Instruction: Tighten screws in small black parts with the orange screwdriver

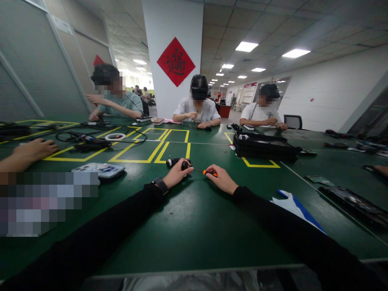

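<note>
My right hand (220,178) is closed around the orange and black handle of a screwdriver (207,172). Its thin shaft points left, toward a small black part (184,165) gripped in my left hand (176,173). Whether the tip touches that part is too small to tell. Just behind my left hand lies a black cylindrical object (172,162) with a pale band, partly covered by the hand. Both hands rest low over the green table (194,226).
A black open housing (266,146) stands at the back right. A patterned case (101,170) lies to the left, near a co-worker's hand (36,148). Blue and white wrapping (298,208) and a black device part (353,202) lie right. Three people sit opposite.
</note>
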Demonstrator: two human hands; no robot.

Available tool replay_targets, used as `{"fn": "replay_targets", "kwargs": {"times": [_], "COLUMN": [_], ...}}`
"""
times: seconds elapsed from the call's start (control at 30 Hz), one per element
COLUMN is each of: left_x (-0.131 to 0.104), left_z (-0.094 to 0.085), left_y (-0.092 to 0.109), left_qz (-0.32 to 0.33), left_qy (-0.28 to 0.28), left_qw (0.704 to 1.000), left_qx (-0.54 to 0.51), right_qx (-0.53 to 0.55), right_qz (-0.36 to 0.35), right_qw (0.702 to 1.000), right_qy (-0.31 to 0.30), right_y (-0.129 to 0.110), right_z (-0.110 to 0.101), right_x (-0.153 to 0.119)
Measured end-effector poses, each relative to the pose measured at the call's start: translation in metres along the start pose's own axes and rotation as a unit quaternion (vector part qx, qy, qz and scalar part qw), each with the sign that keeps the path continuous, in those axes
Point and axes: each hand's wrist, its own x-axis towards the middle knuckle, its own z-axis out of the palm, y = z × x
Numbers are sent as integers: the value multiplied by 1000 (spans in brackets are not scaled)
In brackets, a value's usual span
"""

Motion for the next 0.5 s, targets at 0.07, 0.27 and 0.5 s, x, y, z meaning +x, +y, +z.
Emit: {"fn": "replay_targets", "kwargs": {"times": [0.07,0.27,0.5], "left_x": [0,2,2], "left_z": [-1,-1,-1], "left_y": [0,-4,-7], "left_qz": [8,28,18], "left_qy": [1,0,-3], "left_qw": [1000,999,1000], "left_qx": [6,22,4], "right_qx": [-22,-7,41], "right_qz": [-2,-25,-15], "right_qw": [1000,1000,999], "right_qy": [10,7,0], "right_y": [1,1,-2], "right_z": [1,0,0], "right_x": [1,-1,-2]}}
